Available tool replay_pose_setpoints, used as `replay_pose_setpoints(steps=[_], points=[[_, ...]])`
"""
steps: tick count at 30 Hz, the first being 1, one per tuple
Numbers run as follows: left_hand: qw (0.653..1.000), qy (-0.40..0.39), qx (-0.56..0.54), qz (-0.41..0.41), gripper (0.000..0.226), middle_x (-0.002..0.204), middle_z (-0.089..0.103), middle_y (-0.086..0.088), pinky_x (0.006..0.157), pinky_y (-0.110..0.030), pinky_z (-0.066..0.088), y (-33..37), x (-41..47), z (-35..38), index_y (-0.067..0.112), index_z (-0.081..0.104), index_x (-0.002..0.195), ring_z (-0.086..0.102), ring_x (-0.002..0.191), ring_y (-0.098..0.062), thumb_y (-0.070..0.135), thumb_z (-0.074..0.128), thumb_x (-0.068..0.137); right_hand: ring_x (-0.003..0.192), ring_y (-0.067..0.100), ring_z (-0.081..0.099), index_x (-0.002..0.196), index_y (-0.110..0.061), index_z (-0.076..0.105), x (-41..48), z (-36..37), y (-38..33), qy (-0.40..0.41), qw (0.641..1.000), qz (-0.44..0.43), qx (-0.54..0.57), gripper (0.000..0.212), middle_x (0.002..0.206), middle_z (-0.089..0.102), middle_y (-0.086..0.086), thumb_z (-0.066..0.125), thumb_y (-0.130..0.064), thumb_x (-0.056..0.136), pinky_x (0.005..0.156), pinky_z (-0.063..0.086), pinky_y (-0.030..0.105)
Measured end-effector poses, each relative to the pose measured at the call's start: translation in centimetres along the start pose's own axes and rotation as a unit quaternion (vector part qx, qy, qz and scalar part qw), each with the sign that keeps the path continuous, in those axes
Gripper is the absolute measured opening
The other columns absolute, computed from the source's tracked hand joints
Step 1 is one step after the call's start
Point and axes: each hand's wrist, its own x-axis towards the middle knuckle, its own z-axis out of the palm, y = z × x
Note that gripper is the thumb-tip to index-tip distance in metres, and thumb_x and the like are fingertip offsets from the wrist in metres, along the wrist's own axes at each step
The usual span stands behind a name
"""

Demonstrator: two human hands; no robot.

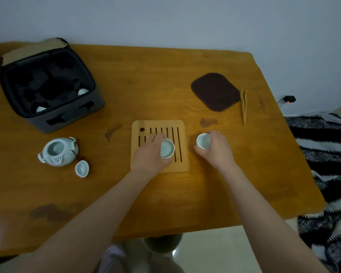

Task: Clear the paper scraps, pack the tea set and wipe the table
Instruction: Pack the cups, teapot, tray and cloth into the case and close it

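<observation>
My left hand [149,154] grips a pale celadon teacup [167,148] over the slatted bamboo tea tray [182,166] in the middle of the table. Just right of the tray, my right hand [217,149] holds a second teacup [203,140] at the table surface. A lidless teapot [57,151] stands at the left, its lid [82,168] lying beside it. The open black padded case [47,83] sits at the back left with two cups [82,91] [40,108] in its foam slots.
A dark brown cloth [215,91] lies at the back right of the wooden table [126,85], with bamboo tongs [244,105] beside it. Damp stains [208,121] mark the wood. A striped black-and-white blanket [327,164] lies past the right edge.
</observation>
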Motion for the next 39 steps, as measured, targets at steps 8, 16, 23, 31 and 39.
replay_pose_setpoints(steps=[8,16,23,31,39], points=[[0.994,0.093,-0.019,-0.058,0.067,0.123,0.052,0.008,0.077,-0.021,0.042,-7.9,-0.7,-8.7,0.027,0.044,0.128,0.053,0.105,-0.009,0.041,0.079,0.073,0.107,0.018,0.054,0.127,-0.016,0.052,1.5,1.2,-14.1,0.012,0.992,-0.121,0.015,0.065,0.117,0.057,0.000,0.072,-0.051,0.076,0.084,0.047,0.031],[0.982,0.147,-0.070,-0.099,0.070,0.127,0.052,0.004,0.084,-0.021,0.038,-17.5,-0.6,-17.6,0.021,0.044,0.134,0.052,0.113,-0.013,0.045,0.075,0.076,0.112,0.019,0.055,0.133,-0.018,0.049,3.1,3.5,-27.7,0.007,0.982,-0.186,0.025,0.069,0.126,0.055,-0.001,0.067,-0.057,0.078,0.083,0.047,0.033],[0.981,0.155,-0.054,-0.108,0.067,0.122,0.052,0.001,0.081,-0.022,0.040,-25.1,1.5,-22.5,0.020,0.045,0.133,0.053,0.109,-0.018,0.037,0.076,0.076,0.106,0.023,0.055,0.131,-0.016,0.050,5.7,5.8,-36.5,-0.010,0.979,-0.199,0.037,0.064,0.122,0.051,0.002,0.072,-0.044,0.078,0.082,0.047,0.033],[0.986,0.115,-0.003,-0.120,0.070,0.127,0.053,-0.003,0.085,-0.033,0.046,-31.6,7.1,-26.1,0.017,0.042,0.132,0.050,0.114,-0.025,0.027,0.078,0.073,0.115,0.021,0.051,0.139,-0.013,0.044,8.8,9.0,-40.4,-0.009,0.979,-0.204,-0.004,0.072,0.132,0.046,0.002,0.071,-0.044,0.080,0.087,0.046,0.030],[0.988,0.061,0.109,-0.089,0.070,0.138,0.047,-0.002,0.078,-0.039,0.049,-34.9,12.7,-27.9,0.022,0.040,0.138,0.042,0.121,-0.026,0.008,0.071,0.076,0.122,0.018,0.050,0.143,-0.015,0.040,9.4,10.9,-39.1,0.004,0.978,-0.206,0.023,0.075,0.138,0.045,-0.001,0.074,-0.039,0.080,0.088,0.049,0.030]])
